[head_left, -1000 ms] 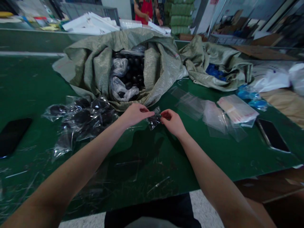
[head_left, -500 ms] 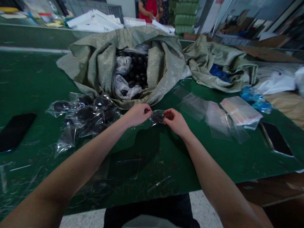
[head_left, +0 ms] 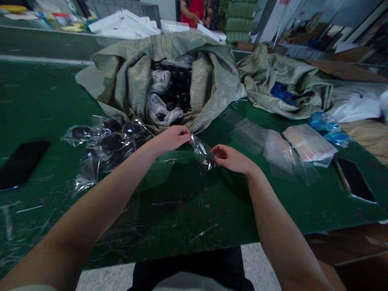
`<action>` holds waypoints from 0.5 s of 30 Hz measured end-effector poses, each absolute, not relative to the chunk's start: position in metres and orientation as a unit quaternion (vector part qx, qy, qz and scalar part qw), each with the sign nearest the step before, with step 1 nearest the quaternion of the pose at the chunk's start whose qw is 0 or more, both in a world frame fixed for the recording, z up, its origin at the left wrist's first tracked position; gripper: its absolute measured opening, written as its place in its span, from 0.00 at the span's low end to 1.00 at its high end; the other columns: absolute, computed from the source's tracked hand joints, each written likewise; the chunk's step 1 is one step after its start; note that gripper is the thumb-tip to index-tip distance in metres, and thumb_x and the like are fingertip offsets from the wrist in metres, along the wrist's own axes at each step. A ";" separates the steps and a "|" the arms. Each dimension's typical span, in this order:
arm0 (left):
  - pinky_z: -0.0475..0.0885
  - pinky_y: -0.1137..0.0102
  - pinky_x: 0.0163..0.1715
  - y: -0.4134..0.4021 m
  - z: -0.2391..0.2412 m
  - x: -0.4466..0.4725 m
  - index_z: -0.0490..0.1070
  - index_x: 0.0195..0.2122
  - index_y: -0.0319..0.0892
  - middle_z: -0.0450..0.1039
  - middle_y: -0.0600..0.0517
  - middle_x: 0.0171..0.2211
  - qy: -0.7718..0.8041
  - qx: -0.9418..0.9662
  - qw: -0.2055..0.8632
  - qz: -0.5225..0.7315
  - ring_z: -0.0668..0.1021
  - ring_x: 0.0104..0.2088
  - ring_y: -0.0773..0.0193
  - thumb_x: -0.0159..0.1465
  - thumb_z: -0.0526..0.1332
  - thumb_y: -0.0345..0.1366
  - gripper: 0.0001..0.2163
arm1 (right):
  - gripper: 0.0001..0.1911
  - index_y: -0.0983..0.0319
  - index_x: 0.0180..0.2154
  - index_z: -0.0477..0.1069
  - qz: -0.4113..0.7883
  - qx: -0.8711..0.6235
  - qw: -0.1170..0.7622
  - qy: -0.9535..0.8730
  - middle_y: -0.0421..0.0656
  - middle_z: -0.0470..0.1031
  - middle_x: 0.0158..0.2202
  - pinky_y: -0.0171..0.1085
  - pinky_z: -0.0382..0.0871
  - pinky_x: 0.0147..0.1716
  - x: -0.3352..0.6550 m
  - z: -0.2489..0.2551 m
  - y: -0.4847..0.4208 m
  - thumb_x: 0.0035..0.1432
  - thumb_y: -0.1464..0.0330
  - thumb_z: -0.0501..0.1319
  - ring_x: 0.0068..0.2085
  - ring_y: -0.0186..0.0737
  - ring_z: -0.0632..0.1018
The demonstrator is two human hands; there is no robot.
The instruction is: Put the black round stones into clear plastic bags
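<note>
My left hand (head_left: 173, 137) pinches the top corner of a small clear plastic bag (head_left: 202, 152) that holds a dark round piece at its bottom. My right hand (head_left: 230, 158) pinches the bag's lower right edge. The bag hangs tilted between both hands just above the green table (head_left: 182, 210). Behind my hands a grey-green woven sack (head_left: 127, 76) lies open, full of black round pieces (head_left: 178, 87). To the left lies a pile of filled clear bags (head_left: 106, 145) with black pieces inside.
Empty clear bags (head_left: 251, 133) and a bundled stack of bags (head_left: 309, 143) lie to the right. A second sack (head_left: 285, 85) holds blue pieces. Dark phones lie at the far left (head_left: 21, 163) and far right (head_left: 353, 184). A person in red (head_left: 194, 10) stands far back.
The small bag went from bunched between my fingertips to stretched out diagonally. My left hand rose slightly; my right hand dropped and moved right. The dark piece slid to the bag's bottom.
</note>
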State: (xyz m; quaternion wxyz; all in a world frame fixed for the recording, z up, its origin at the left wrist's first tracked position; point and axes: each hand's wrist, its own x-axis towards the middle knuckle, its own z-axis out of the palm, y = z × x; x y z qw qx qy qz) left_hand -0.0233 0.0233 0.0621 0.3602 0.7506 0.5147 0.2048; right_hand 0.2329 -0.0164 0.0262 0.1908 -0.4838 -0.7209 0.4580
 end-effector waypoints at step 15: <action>0.60 0.72 0.22 0.018 0.061 -0.013 0.74 0.32 0.39 0.71 0.52 0.22 0.495 0.690 0.408 0.336 0.66 0.21 0.70 0.63 0.55 0.44 0.15 | 0.11 0.59 0.33 0.72 0.398 -0.507 0.457 -0.613 0.42 0.78 0.30 0.41 0.76 0.35 0.195 0.016 -0.014 0.57 0.58 0.61 0.33 0.41 0.79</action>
